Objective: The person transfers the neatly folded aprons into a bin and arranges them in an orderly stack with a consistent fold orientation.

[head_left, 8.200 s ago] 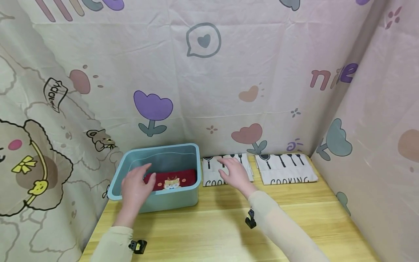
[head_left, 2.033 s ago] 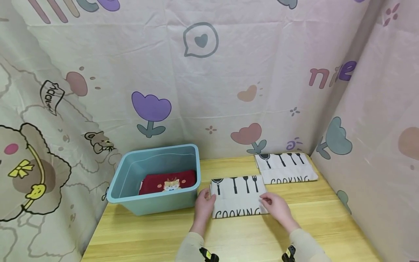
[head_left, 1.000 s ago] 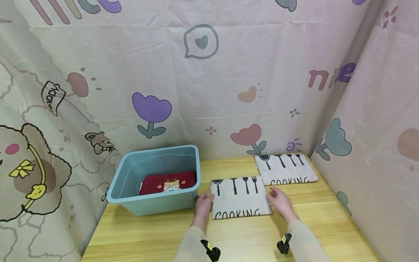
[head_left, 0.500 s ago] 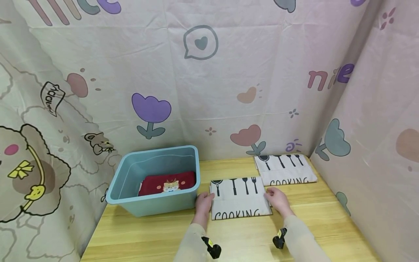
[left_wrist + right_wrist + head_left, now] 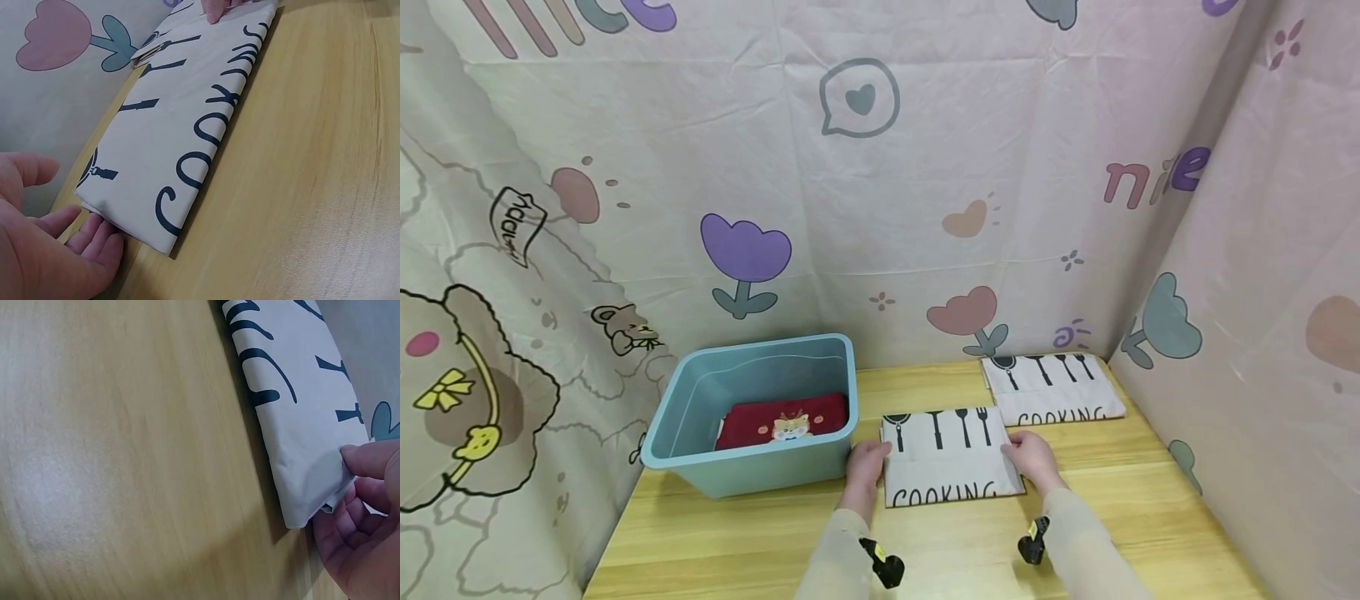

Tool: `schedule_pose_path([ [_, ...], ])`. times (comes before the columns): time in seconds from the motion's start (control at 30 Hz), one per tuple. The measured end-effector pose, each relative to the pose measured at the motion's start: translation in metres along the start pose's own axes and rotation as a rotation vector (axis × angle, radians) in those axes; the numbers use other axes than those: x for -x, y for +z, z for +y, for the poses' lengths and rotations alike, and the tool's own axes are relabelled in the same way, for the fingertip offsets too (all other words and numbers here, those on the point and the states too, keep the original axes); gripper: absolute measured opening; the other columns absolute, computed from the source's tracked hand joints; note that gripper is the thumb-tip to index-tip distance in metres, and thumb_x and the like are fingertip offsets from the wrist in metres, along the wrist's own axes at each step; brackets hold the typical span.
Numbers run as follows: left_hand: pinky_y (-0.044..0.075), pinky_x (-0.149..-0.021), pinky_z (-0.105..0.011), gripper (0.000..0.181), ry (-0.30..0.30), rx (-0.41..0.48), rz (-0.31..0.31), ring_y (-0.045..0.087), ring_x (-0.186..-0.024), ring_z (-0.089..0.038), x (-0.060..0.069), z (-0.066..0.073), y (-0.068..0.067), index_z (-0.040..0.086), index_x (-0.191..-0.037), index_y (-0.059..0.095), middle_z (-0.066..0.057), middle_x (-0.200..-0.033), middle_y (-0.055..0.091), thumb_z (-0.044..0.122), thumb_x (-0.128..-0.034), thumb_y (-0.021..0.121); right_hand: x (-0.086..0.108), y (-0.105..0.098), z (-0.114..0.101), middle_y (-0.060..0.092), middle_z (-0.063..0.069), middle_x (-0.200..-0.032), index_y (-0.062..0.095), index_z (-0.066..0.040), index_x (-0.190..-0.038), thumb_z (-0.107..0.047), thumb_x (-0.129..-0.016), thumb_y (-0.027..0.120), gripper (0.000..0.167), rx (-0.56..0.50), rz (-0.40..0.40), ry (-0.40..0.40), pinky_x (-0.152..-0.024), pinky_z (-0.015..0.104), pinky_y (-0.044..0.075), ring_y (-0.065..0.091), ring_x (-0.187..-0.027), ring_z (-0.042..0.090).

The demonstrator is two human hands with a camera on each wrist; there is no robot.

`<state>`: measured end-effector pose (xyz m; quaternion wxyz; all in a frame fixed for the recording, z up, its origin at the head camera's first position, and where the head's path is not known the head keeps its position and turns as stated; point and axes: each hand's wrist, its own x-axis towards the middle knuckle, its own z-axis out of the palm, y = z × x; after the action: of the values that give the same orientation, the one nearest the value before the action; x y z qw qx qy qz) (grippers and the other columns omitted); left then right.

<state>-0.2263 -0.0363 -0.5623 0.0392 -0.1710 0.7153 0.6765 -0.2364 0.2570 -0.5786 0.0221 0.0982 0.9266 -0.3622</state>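
A folded white cloth printed with utensils and COOKING (image 5: 951, 458) lies flat on the wooden table. At its left edge is the left hand (image 5: 865, 471); the left wrist view shows fingers (image 5: 94, 237) tucked at the edge and the thumb (image 5: 37, 170) raised apart from the cloth. The right hand (image 5: 1033, 460) pinches the opposite edge, with its thumb (image 5: 369, 457) on top and the other fingers curled at and below the fold. How far the fingertips reach under the cloth is hidden.
A blue-green bin (image 5: 760, 467) stands left of the left hand, holding a folded red cloth (image 5: 782, 421) with an animal picture. Behind the right hand lies another folded COOKING cloth (image 5: 1052, 390), close to the first. Printed curtains (image 5: 880, 208) border the table (image 5: 737, 542).
Since the earliest frame, the nearer cloth has come forward from beside the bin, and both hands have moved to its sides. Lately the right hand has shifted slightly left and taken hold of the edge.
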Motion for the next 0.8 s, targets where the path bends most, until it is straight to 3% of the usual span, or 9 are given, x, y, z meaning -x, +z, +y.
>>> schedule_pose_path([
  [0.27,0.042,-0.097,-0.053,0.037,0.001,-0.011,0.003,0.054,-0.108,-0.039,-0.0032,0.0,0.0029,-0.013,-0.117,0.056,-0.025,-0.113,0.059,0.014,-0.0915,0.063,-0.0023,0.0027,0.0042,0.066,0.022,-0.1,0.062,0.014,-0.111,-0.008,-0.09,0.063,0.031,0.007,0.013,-0.016,-0.088,0.051,0.048,0.061,-0.094,0.035],
  [0.5,0.041,-0.099,-0.053,0.042,-0.024,0.023,-0.024,0.052,-0.113,-0.04,-0.0054,0.0005,0.0027,-0.014,-0.123,0.053,-0.028,-0.121,0.056,0.014,-0.0929,0.061,0.0006,0.0039,0.0041,0.066,0.022,-0.101,0.061,0.013,-0.112,-0.007,-0.09,0.062,0.03,-0.021,0.033,-0.031,-0.087,0.051,0.048,0.061,-0.095,0.035],
  [0.8,0.044,-0.09,-0.046,0.044,-0.056,0.048,-0.044,0.051,-0.11,-0.037,-0.0061,-0.0012,0.0021,-0.013,-0.127,0.051,-0.025,-0.122,0.054,0.015,-0.0947,0.06,0.0036,0.0066,0.0047,0.067,0.022,-0.1,0.063,0.01,-0.109,-0.006,-0.092,0.062,0.024,-0.08,0.069,-0.049,-0.086,0.05,0.05,0.062,-0.095,0.036],
])
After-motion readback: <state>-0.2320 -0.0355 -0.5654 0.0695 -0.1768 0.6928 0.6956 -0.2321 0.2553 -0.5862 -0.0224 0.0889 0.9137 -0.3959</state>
